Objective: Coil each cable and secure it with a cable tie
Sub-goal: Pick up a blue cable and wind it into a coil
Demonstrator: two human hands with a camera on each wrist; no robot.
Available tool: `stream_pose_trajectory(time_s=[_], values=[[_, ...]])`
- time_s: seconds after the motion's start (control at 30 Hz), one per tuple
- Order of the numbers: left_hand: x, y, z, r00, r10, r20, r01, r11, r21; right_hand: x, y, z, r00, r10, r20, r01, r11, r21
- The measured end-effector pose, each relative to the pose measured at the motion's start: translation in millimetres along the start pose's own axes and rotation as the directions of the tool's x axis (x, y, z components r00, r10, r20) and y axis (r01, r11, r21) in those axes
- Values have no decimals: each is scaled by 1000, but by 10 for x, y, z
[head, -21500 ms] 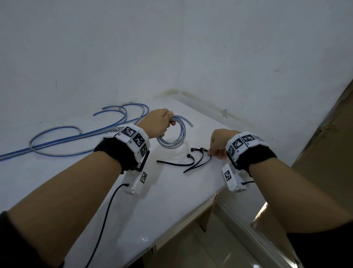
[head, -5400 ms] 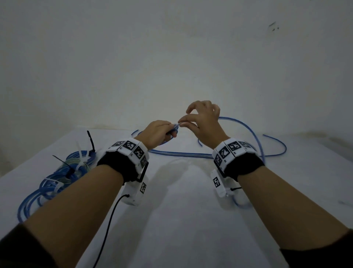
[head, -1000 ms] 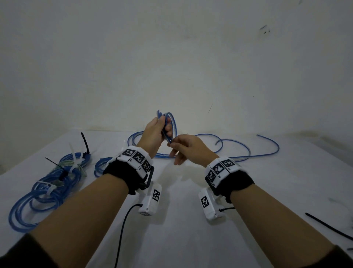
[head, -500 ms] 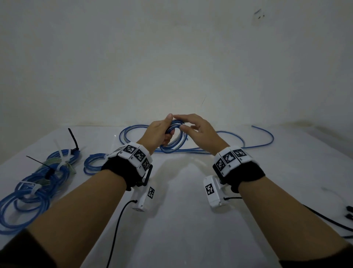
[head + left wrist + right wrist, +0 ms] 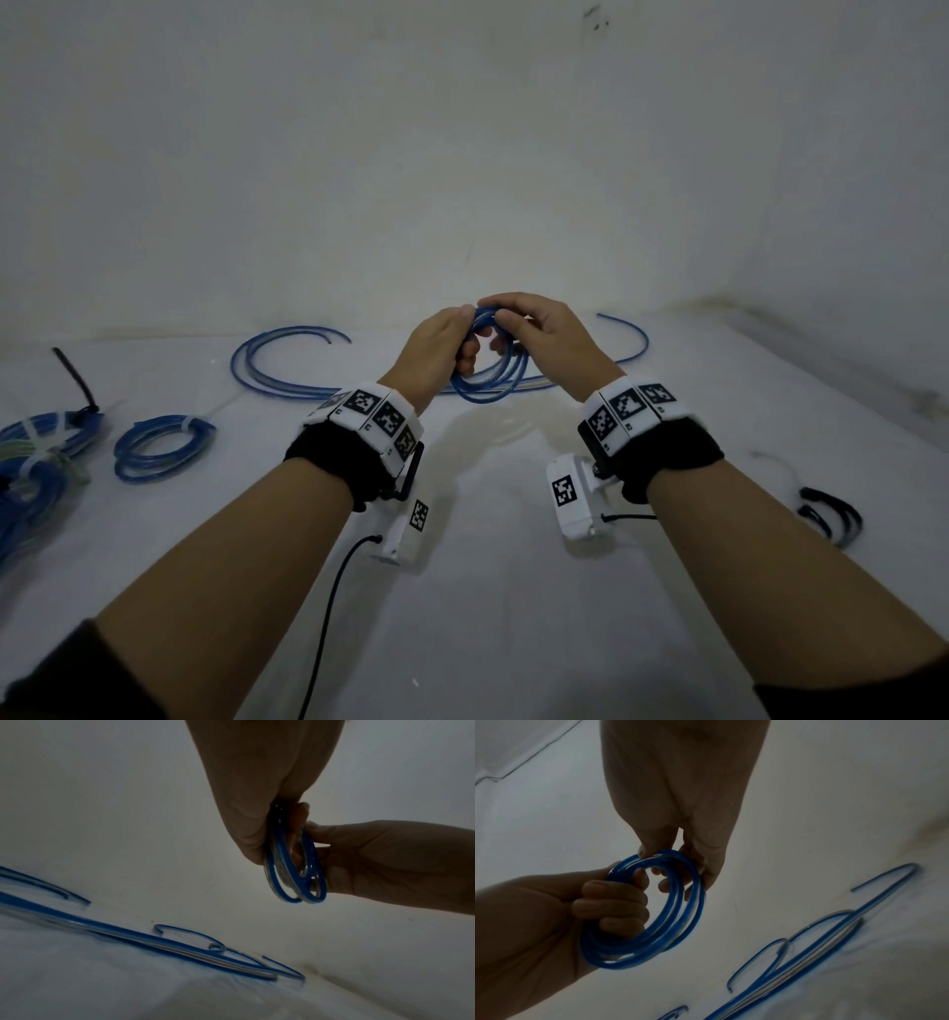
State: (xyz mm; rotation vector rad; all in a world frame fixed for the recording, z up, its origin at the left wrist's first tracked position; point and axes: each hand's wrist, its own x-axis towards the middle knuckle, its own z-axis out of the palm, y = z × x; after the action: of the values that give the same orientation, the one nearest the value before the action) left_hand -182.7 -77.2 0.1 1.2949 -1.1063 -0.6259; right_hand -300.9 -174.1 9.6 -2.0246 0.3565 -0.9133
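Note:
A blue cable wound into a small coil [image 5: 493, 377] hangs above the white table [image 5: 488, 591], held between both hands. My left hand [image 5: 462, 339] grips its left side, fingers curled through the ring. My right hand [image 5: 506, 329] pinches the top right of the coil between thumb and fingers. In the right wrist view the coil [image 5: 652, 925] shows several loops, with the left hand's fingers [image 5: 613, 902] inside it. In the left wrist view the coil [image 5: 295, 876] appears edge-on below my left hand [image 5: 264, 811]. No cable tie is around it.
Loose blue cables [image 5: 277, 360] curve along the table's back, one end [image 5: 629, 334] at the right. A tied blue coil [image 5: 159, 444] and a pile of tied coils [image 5: 36, 462] lie at the left. Black cable ties [image 5: 832, 514] lie at the right.
The coil has come down from upright in my left hand to hang between both hands. My right hand rose from below to pinch its top. The view swung right, showing the black ties.

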Motion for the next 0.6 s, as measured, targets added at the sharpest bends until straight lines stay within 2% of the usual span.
stream_pose_trajectory(time_s=[0.13, 0.33, 0.47, 0.6], values=[[29, -36, 344, 1000, 23, 10, -23, 999, 38, -152, 32, -253, 995, 43, -85, -47, 997, -55], [41, -9, 896, 996, 8, 90, -16, 995, 95, -435, 72, -725, 969, 179, -170, -198, 975, -98], [79, 8, 1246, 990, -47, 135, 27, 988, 151, -675, 60, -1054, 939, 311, -149, -324, 943, -71], [65, 6, 1644, 972, -107, 208, 69, 981, 180, -969, 63, -1461, 871, 483, -90, -486, 873, -24]])
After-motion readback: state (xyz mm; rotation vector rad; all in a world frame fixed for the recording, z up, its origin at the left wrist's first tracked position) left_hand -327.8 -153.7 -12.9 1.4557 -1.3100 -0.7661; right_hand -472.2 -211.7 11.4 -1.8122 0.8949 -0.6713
